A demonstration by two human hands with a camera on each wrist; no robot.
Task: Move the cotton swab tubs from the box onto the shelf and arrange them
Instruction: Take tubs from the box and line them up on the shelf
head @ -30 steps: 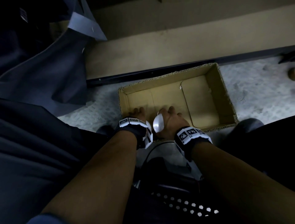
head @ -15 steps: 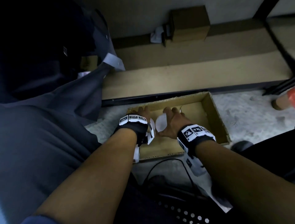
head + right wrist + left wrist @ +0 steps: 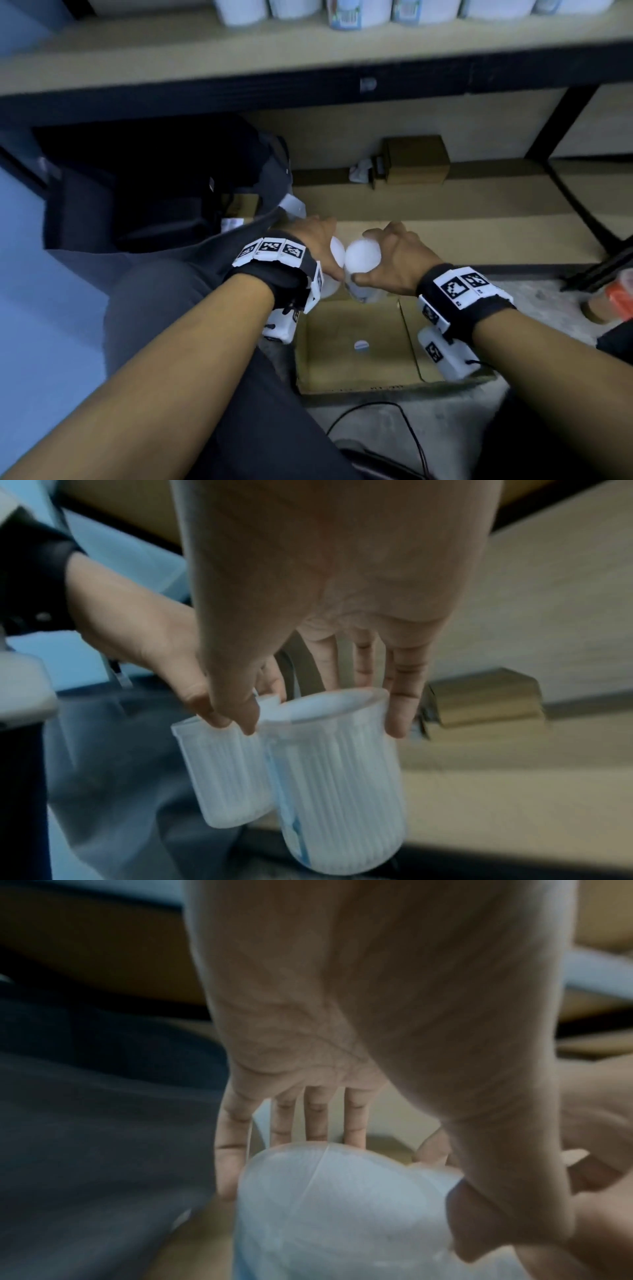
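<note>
Each hand holds a clear cotton swab tub by its white lid, lifted above the cardboard box. My left hand grips the left tub, seen close in the left wrist view as tub under the hand. My right hand grips the right tub; the right wrist view shows this tub beside the left one, nearly touching. The box floor shows only a small round sticker. Several tubs stand on the upper shelf.
A lower shelf board carries a small brown box. Dark bags and clothing fill the left. A black shelf upright stands at right, with an orange object on the floor. A black cable runs below the box.
Both hands have risen out of the box, each carrying a tub. My head has tilted up, bringing the upper shelf with its tubs into view.
</note>
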